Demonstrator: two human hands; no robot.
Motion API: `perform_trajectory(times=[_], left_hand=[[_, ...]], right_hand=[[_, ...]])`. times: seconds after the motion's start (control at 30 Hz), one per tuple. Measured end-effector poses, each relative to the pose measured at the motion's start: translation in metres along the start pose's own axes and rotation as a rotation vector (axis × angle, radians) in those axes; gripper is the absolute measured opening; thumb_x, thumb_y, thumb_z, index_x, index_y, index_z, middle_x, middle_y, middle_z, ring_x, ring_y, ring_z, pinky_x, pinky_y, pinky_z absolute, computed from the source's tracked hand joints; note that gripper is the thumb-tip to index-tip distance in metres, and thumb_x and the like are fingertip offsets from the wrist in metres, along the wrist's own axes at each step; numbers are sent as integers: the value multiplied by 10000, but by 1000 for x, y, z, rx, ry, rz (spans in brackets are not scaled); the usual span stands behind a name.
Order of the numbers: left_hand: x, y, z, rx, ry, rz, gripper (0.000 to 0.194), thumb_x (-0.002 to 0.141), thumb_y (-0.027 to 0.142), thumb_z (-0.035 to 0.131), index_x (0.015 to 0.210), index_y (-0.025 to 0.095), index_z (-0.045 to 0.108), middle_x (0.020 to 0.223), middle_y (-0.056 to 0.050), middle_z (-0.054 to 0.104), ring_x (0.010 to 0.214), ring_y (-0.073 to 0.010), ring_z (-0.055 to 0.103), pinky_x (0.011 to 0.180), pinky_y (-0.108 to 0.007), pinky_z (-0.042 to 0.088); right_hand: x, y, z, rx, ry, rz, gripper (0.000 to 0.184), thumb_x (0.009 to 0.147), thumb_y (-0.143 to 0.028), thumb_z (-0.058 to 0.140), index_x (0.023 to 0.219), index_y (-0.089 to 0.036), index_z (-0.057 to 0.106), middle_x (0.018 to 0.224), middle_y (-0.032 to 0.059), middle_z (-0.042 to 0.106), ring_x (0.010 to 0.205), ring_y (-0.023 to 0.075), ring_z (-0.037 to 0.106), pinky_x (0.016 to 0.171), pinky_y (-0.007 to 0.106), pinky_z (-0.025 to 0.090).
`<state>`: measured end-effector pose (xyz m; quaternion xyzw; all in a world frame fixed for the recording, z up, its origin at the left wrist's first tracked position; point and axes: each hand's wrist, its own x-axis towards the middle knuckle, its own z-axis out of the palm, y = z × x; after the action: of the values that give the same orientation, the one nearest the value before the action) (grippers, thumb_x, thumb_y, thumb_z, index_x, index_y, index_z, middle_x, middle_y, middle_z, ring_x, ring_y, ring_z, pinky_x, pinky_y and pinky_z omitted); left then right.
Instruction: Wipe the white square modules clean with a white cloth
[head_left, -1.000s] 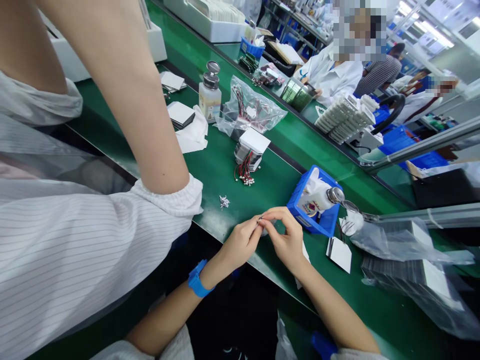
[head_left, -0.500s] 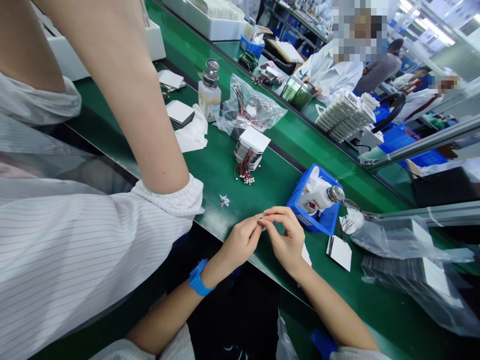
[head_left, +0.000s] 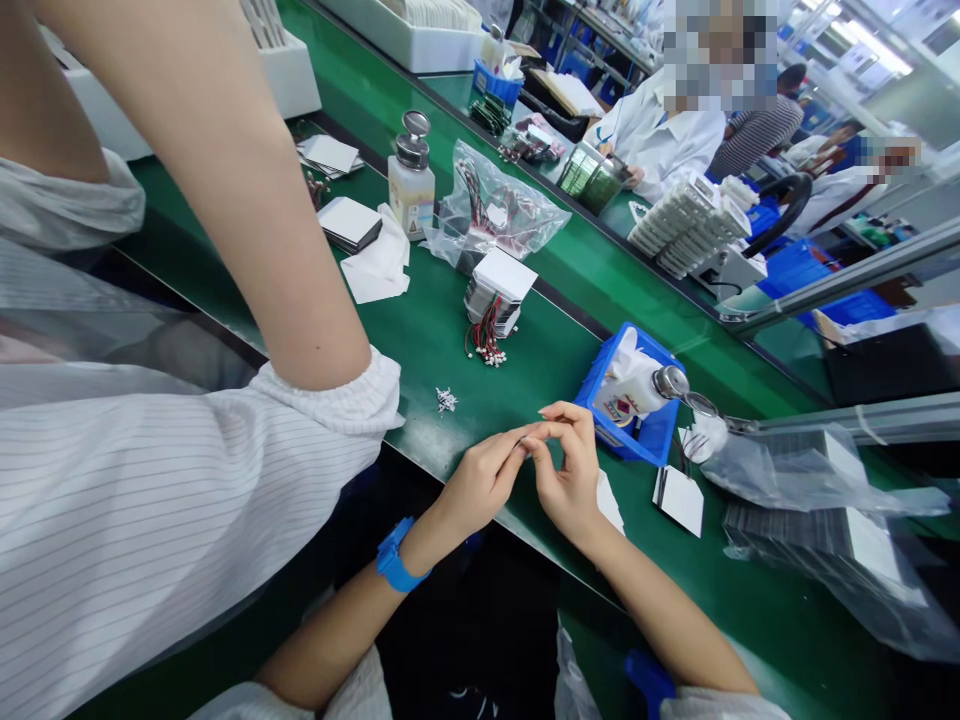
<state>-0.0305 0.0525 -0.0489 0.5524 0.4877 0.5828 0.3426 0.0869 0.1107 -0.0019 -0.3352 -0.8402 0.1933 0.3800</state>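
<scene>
What I have in my fingers is a tiny dark piece (head_left: pixel 520 441), thin and narrow, just a short line of it showing where the fingertips of my left hand (head_left: pixel 474 487) and right hand (head_left: pixel 571 472) come together. My fingers cover the rest, so I can't make out its full shape or its ends. The bit I can see sits aslant. I've got it held over the near side of the green tabletop (head_left: pixel 409 370), between the little heap of white bits (head_left: pixel 446 400) and the blue basket (head_left: pixel 637 448).
</scene>
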Motion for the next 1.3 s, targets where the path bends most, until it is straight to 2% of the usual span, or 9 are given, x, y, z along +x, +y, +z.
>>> perform_trajectory(times=[0.37,0.57,0.7,0.8,1.1,1.3], left_hand=[[1,5,-2,-46,-14,-44,332,1035,260,385,1269,188,609,1268,-86,678,1128,-192,659,959,-288,519],[3,8,-4,-72,28,-114,351,1035,291,383,1272,159,605,1243,-103,691,1099,-208,670,944,-305,531],[3,8,-4,-95,16,-75,354,1032,258,380,1298,180,600,1234,-96,695,1097,-207,673,919,-295,544],[2,5,-3,-71,31,-52,363,1020,214,380,1308,187,600,1201,-91,708,1090,-203,677,916,-296,549],[0,-1,0,-30,30,40,390,1003,141,372,1326,186,586,1296,-93,663,1235,-205,609,1036,-322,508],[0,-2,1,17,48,74,376,1000,130,380,1307,168,594,1309,-104,657,1237,-209,612,1029,-331,520]], right_hand=[[-1,0,1,53,-10,34,76,941,-174,527,900,-232,555,1065,74,542,994,218,558,828,405,494],[4,3,-4,99,11,64,73,935,-173,548,897,-231,568,1114,79,549,1071,230,565,915,439,488],[6,2,-5,136,-68,37,87,921,-176,588,979,-242,581,1253,89,529,1166,239,548,980,470,478],[5,2,-4,128,-79,-7,167,894,-170,637,1023,-253,574,1264,84,524,1193,238,535,988,464,479],[4,-1,1,136,-47,-5,130,880,-158,655,941,-250,587,1237,75,535,1175,235,545,960,447,498],[3,-2,2,145,-38,13,124,881,-138,651,916,-248,606,1231,66,548,1168,221,547,952,421,495]])
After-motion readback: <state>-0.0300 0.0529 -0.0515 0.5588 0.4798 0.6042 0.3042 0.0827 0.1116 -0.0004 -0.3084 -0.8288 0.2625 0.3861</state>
